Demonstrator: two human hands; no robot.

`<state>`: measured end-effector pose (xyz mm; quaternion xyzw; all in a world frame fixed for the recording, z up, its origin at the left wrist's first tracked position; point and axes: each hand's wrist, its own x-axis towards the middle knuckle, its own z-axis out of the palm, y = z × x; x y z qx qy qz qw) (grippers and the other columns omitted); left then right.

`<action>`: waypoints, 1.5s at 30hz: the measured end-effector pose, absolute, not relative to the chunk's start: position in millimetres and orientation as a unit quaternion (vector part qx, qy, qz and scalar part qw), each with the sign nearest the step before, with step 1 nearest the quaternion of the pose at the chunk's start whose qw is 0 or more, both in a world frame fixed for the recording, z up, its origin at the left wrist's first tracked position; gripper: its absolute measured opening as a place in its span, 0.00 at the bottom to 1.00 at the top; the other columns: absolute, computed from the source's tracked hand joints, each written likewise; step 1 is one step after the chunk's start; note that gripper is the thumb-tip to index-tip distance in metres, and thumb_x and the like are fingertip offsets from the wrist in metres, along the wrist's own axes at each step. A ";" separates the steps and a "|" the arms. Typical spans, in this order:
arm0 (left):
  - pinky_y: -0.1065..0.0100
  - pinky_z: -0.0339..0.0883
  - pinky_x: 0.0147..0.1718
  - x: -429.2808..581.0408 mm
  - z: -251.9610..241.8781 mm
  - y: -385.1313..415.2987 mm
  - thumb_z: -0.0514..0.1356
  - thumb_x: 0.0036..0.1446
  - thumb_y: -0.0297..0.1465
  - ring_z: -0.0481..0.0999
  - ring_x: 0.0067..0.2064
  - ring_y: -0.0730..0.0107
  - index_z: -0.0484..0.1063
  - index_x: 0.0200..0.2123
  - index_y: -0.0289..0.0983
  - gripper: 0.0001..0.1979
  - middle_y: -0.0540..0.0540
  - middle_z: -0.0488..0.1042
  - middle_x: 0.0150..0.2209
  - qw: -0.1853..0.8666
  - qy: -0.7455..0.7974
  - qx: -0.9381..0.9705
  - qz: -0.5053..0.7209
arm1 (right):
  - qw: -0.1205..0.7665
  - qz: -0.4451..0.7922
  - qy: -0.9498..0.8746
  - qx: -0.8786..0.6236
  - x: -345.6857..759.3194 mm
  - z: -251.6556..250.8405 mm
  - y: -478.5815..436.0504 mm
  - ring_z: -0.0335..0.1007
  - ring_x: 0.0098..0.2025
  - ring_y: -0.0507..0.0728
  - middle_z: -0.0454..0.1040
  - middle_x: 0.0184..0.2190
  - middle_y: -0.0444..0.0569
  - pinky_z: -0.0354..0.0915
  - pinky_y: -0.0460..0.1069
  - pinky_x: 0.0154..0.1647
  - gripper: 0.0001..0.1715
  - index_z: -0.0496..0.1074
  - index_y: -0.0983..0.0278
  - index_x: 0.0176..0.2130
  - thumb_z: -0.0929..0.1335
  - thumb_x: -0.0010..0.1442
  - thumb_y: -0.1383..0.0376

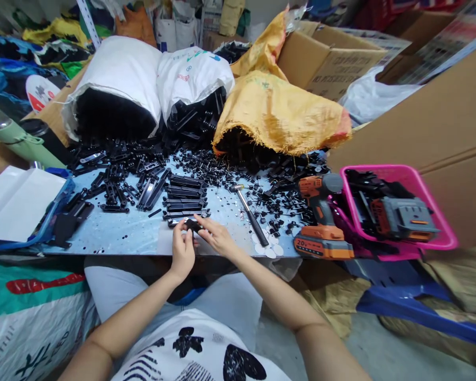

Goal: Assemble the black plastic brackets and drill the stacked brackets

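Close to the table's front edge, my left hand [183,247] is closed around a small black plastic part [192,225]. The fingers of my right hand [218,236] pinch the same part from the right; its exact shape is partly hidden by the fingers. Just beyond my hands lies a stacked row of long black plastic bars [185,191]. A hammer [250,217] with a black handle rests to the right of my right hand, beside several white round discs [270,250].
Sacks of black parts, two white [119,69] and one yellow [277,111], open onto the table's back. Loose parts [119,185] cover the left. A cordless drill [323,217] stands right, next to a pink basket [432,201]. A blue tray [65,198] sits left.
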<state>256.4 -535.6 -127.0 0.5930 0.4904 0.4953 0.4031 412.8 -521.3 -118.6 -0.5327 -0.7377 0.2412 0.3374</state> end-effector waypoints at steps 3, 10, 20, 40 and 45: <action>0.64 0.72 0.36 248.4 -145.6 -547.3 0.49 0.64 0.36 0.75 0.35 0.71 0.47 0.61 0.42 0.23 0.40 0.65 0.47 0.449 0.544 0.540 0.459 | 0.312 0.158 -0.705 -0.617 463.9 -113.3 -458.6 0.65 0.48 0.58 0.71 0.47 0.53 0.64 0.55 0.50 0.26 0.62 0.61 0.59 0.57 0.66 0.55; 0.47 0.53 0.58 236.6 -132.1 -537.8 0.53 0.55 0.23 0.58 0.60 0.51 0.63 0.54 0.37 0.22 0.38 0.63 0.55 0.127 0.426 0.855 0.267 | 0.126 -0.010 -0.552 -0.824 561.5 -108.6 -327.9 0.60 0.51 0.64 0.67 0.49 0.65 0.59 0.55 0.47 0.30 0.52 0.71 0.62 0.60 0.64 0.65; 0.56 0.67 0.42 232.6 -122.7 -504.3 0.51 0.59 0.21 0.71 0.46 0.57 0.64 0.55 0.35 0.21 0.38 0.71 0.44 0.081 0.332 0.934 0.101 | 0.213 -0.071 -0.505 -0.834 556.0 -92.3 -360.6 0.66 0.43 0.60 0.69 0.47 0.61 0.59 0.51 0.42 0.25 0.59 0.70 0.58 0.57 0.63 0.65; 0.56 0.63 0.47 266.7 -120.5 -498.9 0.53 0.61 0.32 0.66 0.50 0.56 0.65 0.50 0.34 0.15 0.38 0.69 0.47 0.179 0.329 0.922 0.102 | 0.235 0.254 -0.782 -0.518 466.6 -86.4 -559.3 0.67 0.35 0.57 0.72 0.34 0.51 0.61 0.51 0.38 0.28 0.68 0.64 0.46 0.57 0.63 0.45; 0.60 0.62 0.46 256.0 -118.2 -487.3 0.47 0.64 0.31 0.66 0.48 0.60 0.66 0.48 0.36 0.13 0.42 0.69 0.44 0.195 0.302 0.933 0.005 | 0.006 0.119 -0.869 -0.479 478.9 -107.6 -567.3 0.66 0.35 0.55 0.71 0.34 0.51 0.54 0.48 0.36 0.23 0.69 0.64 0.40 0.57 0.66 0.51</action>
